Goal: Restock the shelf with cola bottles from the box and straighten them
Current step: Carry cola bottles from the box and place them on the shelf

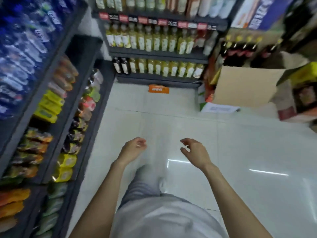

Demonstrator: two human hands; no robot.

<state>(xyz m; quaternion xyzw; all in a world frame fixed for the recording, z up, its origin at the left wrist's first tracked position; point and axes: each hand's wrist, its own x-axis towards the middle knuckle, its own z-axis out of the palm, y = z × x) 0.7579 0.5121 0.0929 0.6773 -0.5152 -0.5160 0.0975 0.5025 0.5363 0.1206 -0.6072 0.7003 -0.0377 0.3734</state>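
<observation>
My left hand (pixel 135 148) and my right hand (pixel 195 152) hang in front of me over the white tiled floor, fingers loosely curled and apart, holding nothing. Dark cola bottles with yellow caps (pixel 240 50) stand in a row at the far right, behind an open cardboard box (pixel 243 86) whose flap faces me. What the box holds is hidden. The whole view is blurred by motion.
A dark shelf of snack packets (pixel 51 107) runs along my left. Straight ahead stands a shelf of yellow-green bottles (pixel 163 67), with an orange sign (pixel 158 88) on the floor before it. More boxes (pixel 298 103) sit at the right. My legs show below.
</observation>
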